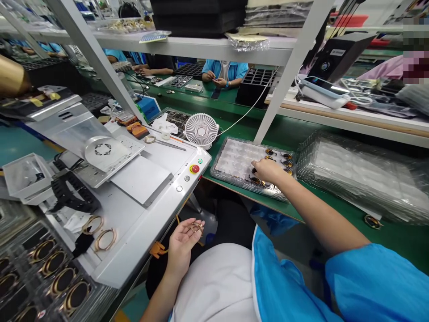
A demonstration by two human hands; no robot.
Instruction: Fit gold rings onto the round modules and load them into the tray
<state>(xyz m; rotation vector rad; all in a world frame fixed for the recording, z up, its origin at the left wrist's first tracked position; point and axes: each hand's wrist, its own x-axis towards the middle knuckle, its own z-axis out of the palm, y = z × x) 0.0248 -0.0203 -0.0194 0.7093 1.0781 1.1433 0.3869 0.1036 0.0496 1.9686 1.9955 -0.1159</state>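
My left hand (185, 237) is raised palm up in front of my body, its fingers curled around a thin gold-coloured metal ring (197, 229). Over a clear plastic tray (231, 172) at the table edge, my right hand (268, 171) reaches down with fingertips pinched together. What those fingers hold, if anything, is hidden. Several small round black-and-gold parts (287, 163) sit in the tray's right-hand pockets, around and beside that hand. White lining shows in the pockets to the left.
A white machine bench with a red stop button (194, 168) stands left, bearing a metal fixture (100, 150), loose gold rings (105, 239) and tweezers (167, 144). A small white fan (201, 129) is behind. Stacked clear trays (362, 179) lie right; a shelf post (284, 76) rises ahead.
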